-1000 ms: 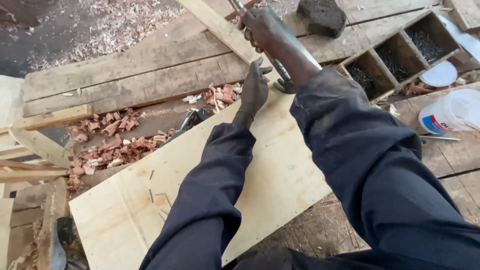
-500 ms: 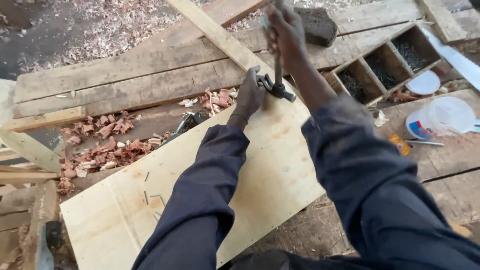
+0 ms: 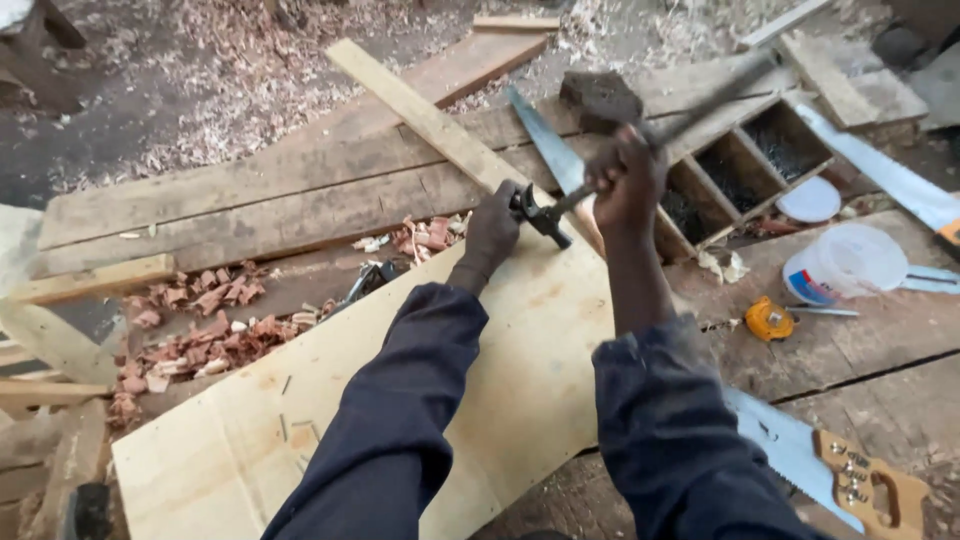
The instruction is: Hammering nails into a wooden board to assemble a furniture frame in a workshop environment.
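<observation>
Hammer head down at the far edge of a pale plywood sheet (image 3: 520, 360)

A divided wooden tray (image 3: 750, 165) holds dark small bits – too fine to name; a white plastic tub (image 3: 845, 262) sits near it. The right hand (image 3: 628, 185), arm bent, has its fingers wrapped around the claw hammer (image 3: 548, 213); the left hand (image 3: 492, 230) reaches straight out, fingers curled at the hammer's head.

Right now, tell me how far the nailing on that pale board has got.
Done: the board lies flat on the bench, its edge against the slat. In hand: left hand pinches at that edge, seemingly a nail, too small to confirm; right hand holds the hammer, head beside the left fingers. Left: loose nails lie unused on the board.
</observation>
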